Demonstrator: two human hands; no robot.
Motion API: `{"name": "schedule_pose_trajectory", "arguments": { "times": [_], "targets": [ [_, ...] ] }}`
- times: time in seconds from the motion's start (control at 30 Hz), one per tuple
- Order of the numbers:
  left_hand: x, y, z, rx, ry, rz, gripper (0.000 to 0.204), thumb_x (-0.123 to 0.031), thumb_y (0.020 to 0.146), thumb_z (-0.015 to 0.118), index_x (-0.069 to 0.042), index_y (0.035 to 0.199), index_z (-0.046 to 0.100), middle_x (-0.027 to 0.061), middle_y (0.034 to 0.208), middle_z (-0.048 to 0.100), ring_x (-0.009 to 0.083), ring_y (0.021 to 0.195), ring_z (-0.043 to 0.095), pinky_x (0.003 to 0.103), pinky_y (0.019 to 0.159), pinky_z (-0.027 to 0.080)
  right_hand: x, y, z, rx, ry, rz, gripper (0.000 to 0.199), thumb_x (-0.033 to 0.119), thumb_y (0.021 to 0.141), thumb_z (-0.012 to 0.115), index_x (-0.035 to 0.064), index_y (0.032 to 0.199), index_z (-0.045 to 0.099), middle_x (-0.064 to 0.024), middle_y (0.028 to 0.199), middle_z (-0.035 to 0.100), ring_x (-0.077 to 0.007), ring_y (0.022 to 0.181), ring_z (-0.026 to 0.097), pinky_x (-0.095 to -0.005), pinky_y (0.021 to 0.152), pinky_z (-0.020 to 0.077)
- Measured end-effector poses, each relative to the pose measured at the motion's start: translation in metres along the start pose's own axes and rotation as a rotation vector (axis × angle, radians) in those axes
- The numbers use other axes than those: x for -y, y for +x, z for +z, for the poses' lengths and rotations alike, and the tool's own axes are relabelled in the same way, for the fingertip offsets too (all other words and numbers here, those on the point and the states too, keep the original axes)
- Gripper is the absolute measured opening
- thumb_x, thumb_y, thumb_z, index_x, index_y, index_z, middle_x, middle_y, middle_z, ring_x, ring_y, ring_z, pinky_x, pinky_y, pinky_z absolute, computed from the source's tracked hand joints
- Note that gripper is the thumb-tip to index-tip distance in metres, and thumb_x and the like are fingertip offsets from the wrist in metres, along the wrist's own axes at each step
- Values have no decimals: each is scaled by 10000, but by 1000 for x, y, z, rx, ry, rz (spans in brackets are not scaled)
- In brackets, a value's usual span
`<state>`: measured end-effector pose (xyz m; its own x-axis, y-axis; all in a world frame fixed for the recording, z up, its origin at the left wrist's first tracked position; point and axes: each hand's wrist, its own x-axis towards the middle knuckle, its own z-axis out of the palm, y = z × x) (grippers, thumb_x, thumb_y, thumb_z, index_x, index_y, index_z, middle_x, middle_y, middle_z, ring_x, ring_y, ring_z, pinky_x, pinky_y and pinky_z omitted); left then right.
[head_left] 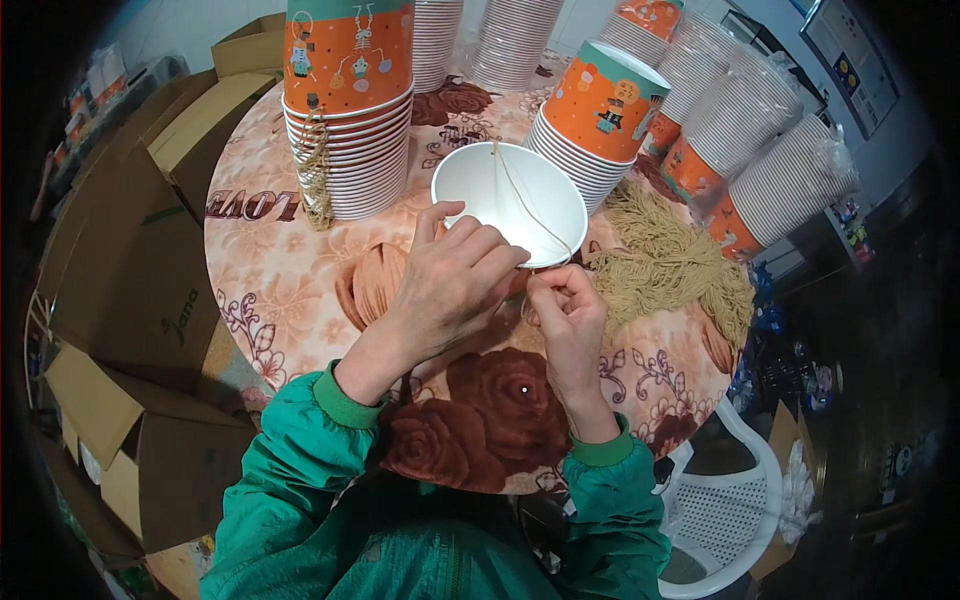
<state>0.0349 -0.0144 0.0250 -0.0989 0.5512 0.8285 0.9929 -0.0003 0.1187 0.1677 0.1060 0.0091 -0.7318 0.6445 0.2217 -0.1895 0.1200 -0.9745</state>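
The white-lined paper bucket (480, 185) is tilted mouth-up at the near middle of the counter (300, 275), between the stacks; whether its base touches is hidden. A thin cord (522, 200) crosses its mouth from far rim to near. The left hand (455, 280) grips the near rim, index finger raised; the right hand (570, 315) pinches thumb and finger together at that rim, apparently on the cord's end.

The cord could slip from that small pinch, or the paper rim buckle or tear if pulled hard. A loose knot might let the end slide free.

Beyond, a tall stack of orange buckets (350, 130) has cord strands (315, 175) hanging down its side; a knock might topple it. A leaning stack (600, 120) and a tangled cord pile (670, 265) stand right, where strands could snag.

The counter is round, with a rose-patterned cover. Around it are cardboard boxes (120, 250) and a white chair (730, 520).
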Motion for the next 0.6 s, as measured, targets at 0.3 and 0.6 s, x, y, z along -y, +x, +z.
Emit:
{"name": "schedule_pose_trajectory", "arguments": {
  "times": [0.3, 0.6],
  "targets": [
    [-4, 26, -11, 127, -102, -148, 121, -142, 867, 696, -63, 959, 698, 100, 762, 651, 294, 735, 635, 416, 814, 481, 6, 2, 2, -23, 65, 6, 47, 54, 937, 655, 35, 898, 636, 25, 754, 612, -13, 604, 491, -174, 544, 367],
    [29, 82, -23, 858, -550, -442, 217, -153, 903, 643, -17, 1038, 744, 67, 709, 699, 136, 650, 660, 299, 615, 526, 6, 5, 1, 3, 120, 81, 76, 82, 946, 674, 39, 890, 646, 29, 721, 607, 0, 559, 461, -166, 503, 330]
  ]
}}
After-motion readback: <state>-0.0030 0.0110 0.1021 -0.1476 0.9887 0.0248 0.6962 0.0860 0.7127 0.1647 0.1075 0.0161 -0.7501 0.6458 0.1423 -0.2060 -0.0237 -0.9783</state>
